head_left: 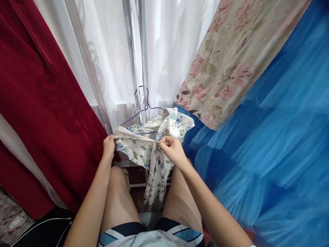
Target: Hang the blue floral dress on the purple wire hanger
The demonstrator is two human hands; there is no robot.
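A white blouse with blue and green flowers [140,149] hangs partly on a thin purple hanger [148,106] in front of me. Its right shoulder covers one arm of the hanger, while the left arm of the hanger shows bare. My left hand [109,145] pinches the blouse's edge at the left and pulls it outward. Near the middle of the garment, my right hand [171,148] is closed with thumb and finger on the cloth by the front opening. The lower part of the blouse drops in folds between my knees.
White sheer curtains [169,51] and a grey metal pole [131,44] stand behind the hanger. Dark red cloth [51,103] hangs at the left. On the right are a pink-flowered beige cloth [221,75] and layered blue tulle [277,147]. A black bag-like item [43,230] lies lower left.
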